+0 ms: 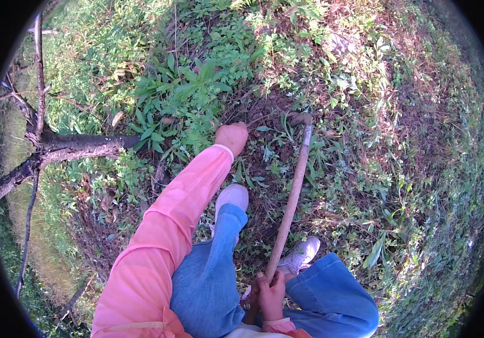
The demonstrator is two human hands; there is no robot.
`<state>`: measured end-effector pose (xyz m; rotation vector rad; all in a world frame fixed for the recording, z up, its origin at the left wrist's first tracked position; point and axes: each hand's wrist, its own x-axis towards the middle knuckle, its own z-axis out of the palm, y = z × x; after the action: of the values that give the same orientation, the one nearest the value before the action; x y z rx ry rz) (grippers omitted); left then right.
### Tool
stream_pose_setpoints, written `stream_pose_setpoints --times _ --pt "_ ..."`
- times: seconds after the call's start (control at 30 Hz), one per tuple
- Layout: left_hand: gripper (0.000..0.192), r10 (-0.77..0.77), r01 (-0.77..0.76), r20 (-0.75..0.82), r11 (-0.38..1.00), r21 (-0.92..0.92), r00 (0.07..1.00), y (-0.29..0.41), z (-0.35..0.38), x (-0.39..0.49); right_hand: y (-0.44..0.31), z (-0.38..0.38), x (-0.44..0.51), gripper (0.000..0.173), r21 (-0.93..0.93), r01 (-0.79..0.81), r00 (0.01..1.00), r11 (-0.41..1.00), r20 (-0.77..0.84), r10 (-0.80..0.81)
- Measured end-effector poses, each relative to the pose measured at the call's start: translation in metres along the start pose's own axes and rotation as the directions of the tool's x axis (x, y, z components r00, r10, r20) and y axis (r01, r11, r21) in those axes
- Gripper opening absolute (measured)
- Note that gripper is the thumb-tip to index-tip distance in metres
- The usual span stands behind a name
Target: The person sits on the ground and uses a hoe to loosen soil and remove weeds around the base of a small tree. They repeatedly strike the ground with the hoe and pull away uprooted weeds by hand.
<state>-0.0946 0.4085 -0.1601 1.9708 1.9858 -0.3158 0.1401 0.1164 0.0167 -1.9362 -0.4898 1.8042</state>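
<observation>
My left hand (232,137) reaches out in a pink sleeve, low among the leafy weeds (201,122), beside a patch of bare soil. Its fingers curl down out of sight, so whether they grip a stem cannot be seen. My right hand (272,293), close to my body, is closed around the lower part of a wooden hoe handle (291,207). The handle slants up and slightly right to a metal collar (307,135). At its far end the soil-coloured hoe head (302,118) rests against the ground, partly hidden by soil and leaves.
At left a tree trunk (85,145) rises from the weeds and forks into several branches (11,181). My light shoes (234,196) and blue jeans (208,279) flank the handle. Sunlit weeds and dry grass (377,139) spread to the right.
</observation>
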Motion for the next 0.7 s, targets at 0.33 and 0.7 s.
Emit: stream_pose_setpoints --times 0.33,0.7 --pt "0.014 0.043 -0.059 -0.179 0.995 -0.086 0.983 -0.014 0.017 -0.013 -0.047 -0.005 0.004 0.034 0.39 0.049 0.994 0.919 0.075 -0.085" --pt "0.014 0.106 -0.108 -0.026 0.991 -0.078 0.994 -0.027 -0.024 -0.017 -0.003 -0.035 -0.008 0.036 -0.571 0.052 0.999 0.819 0.017 -0.051"
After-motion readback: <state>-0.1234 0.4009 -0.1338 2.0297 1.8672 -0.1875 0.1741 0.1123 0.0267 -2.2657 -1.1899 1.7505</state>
